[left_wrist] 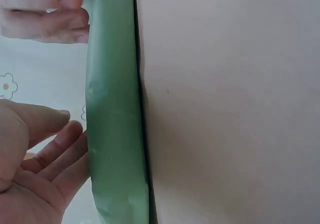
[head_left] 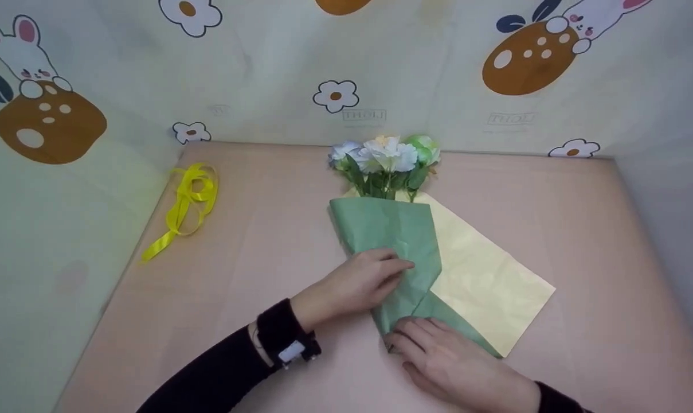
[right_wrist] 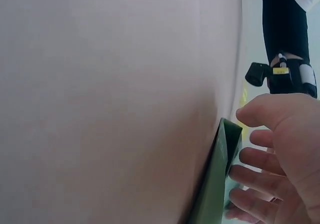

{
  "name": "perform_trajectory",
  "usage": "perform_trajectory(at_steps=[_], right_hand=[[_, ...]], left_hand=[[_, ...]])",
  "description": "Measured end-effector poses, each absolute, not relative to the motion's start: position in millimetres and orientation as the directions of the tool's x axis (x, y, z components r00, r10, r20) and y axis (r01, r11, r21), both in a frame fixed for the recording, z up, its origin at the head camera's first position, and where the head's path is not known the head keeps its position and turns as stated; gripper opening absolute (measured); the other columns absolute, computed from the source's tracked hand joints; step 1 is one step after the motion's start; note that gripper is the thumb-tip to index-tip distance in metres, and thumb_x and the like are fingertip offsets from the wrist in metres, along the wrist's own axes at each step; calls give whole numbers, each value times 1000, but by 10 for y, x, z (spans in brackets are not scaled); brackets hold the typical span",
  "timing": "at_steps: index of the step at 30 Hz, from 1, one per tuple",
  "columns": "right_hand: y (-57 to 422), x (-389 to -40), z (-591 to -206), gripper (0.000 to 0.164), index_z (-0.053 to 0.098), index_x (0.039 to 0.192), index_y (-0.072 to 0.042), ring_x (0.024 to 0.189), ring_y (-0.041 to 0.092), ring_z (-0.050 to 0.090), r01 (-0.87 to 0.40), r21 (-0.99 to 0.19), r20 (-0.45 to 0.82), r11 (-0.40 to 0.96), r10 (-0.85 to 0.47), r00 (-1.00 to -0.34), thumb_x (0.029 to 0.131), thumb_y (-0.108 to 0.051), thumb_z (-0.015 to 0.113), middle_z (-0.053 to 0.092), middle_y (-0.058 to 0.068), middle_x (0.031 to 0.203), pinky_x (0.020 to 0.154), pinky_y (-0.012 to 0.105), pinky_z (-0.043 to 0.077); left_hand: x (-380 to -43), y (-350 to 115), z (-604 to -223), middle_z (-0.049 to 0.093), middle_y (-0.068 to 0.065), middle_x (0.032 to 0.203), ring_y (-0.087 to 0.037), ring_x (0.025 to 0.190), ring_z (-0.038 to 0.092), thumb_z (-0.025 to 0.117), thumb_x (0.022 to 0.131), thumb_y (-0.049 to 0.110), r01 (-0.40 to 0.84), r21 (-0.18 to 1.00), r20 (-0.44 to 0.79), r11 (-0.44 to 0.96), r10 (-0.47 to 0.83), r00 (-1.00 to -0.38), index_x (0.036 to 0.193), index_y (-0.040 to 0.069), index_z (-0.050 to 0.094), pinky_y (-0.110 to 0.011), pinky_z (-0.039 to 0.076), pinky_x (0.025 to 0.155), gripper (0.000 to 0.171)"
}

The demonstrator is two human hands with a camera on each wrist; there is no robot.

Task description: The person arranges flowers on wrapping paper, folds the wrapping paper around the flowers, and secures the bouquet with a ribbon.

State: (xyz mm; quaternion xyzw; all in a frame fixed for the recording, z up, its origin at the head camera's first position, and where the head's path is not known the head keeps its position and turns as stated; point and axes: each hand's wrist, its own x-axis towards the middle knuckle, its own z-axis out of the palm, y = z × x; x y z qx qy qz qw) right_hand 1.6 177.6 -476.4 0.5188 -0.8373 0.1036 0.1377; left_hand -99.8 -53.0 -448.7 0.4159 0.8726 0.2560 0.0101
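A bouquet of artificial flowers (head_left: 389,155), white, pale blue and green with leaves, lies in wrapping paper on the table. The green wrapping paper (head_left: 389,223) is folded over the stems, and its pale yellow side (head_left: 489,275) spreads out to the right. My left hand (head_left: 369,278) rests on the folded green layer, its fingers touching the paper. Lower down, my right hand (head_left: 446,358) lays its fingers on the narrow bottom end. In the right wrist view, the paper's folded end (right_wrist: 231,134) shows a gap beside my right fingers (right_wrist: 260,179).
A loosely bundled yellow ribbon (head_left: 191,198) lies at the table's far left. The pinkish table (head_left: 254,229) meets a curtain (head_left: 266,74) printed with rabbits and flowers at the back and left. Black wrist straps (head_left: 289,330) circle the forearms.
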Motion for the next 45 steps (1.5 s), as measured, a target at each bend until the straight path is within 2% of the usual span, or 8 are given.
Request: perform_trajectory(at_steps=[4, 6, 9, 12, 19, 27, 35, 45], right_hand=[[1811, -21, -4770, 55, 67, 137, -8, 117, 20, 63, -878, -50, 336, 475, -820, -463, 88, -21, 88, 65, 4, 132, 96, 36, 56], [1830, -47, -4763, 61, 66, 142, -7, 124, 24, 63, -865, -45, 324, 500, -812, -486, 88, -24, 88, 64, 7, 138, 99, 39, 57], [1855, -101, -4741, 70, 64, 149, -8, 140, 30, 59, -841, -9, 295, 541, -802, -519, 90, -35, 90, 61, 12, 150, 104, 45, 57], [1870, -155, -4725, 75, 62, 153, -10, 148, 34, 53, -824, 29, 270, 565, -798, -538, 93, -47, 87, 58, 14, 157, 106, 48, 55], [1868, -168, -4751, 71, 63, 151, -10, 145, 32, 55, -819, 14, 216, 574, -801, -558, 98, -55, 79, 61, 13, 152, 110, 49, 52], [1843, -100, -4795, 67, 66, 147, -10, 136, 29, 61, -838, 12, 228, 545, -818, -528, 96, -49, 83, 65, 11, 144, 107, 49, 55], [1858, -25, -4797, 65, 65, 149, -7, 132, 29, 65, -835, 39, 215, 549, -820, -530, 98, -44, 82, 67, 12, 145, 105, 47, 56], [1865, 14, -4796, 64, 64, 151, -4, 131, 31, 65, -833, -12, 191, 554, -816, -545, 100, -41, 80, 67, 14, 146, 104, 46, 58]], left_hand=[[-969, -676, -4488, 72, -12, 120, -28, 114, 67, 76, 103, 14, 670, 350, 289, 654, 605, -742, 126, 3, 78, -41, 58, 100, 26], [-952, -744, -4500, 70, -16, 125, -33, 118, 65, 80, 100, 19, 615, 296, 316, 730, 533, -785, 125, 1, 76, -46, 56, 104, 32], [-933, -823, -4532, 63, -25, 138, -41, 130, 62, 81, 100, 29, 534, 268, 286, 802, 463, -839, 133, -4, 70, -53, 52, 112, 48], [-920, -864, -4577, 52, -34, 153, -51, 142, 54, 77, 103, 36, 509, 279, 201, 814, 469, -860, 146, -9, 60, -57, 47, 118, 64], [-922, -855, -4683, 38, -36, 167, -52, 157, 35, 64, 111, 45, 561, 314, 77, 766, 568, -819, 158, -10, 48, -55, 34, 127, 74], [-931, -806, -4741, 20, -32, 176, -50, 164, 16, 55, 113, 51, 629, 313, -15, 712, 666, -746, 169, -5, 31, -60, 21, 131, 82], [-964, -785, -4717, 7, -28, 179, -42, 167, 7, 51, 114, 52, 673, 299, -86, 676, 722, -687, 172, -1, 24, -57, 15, 133, 83], [-986, -729, -4744, 3, -26, 180, -39, 168, 3, 48, 115, 54, 706, 274, -120, 653, 752, -648, 173, 2, 22, -54, 12, 134, 82]])
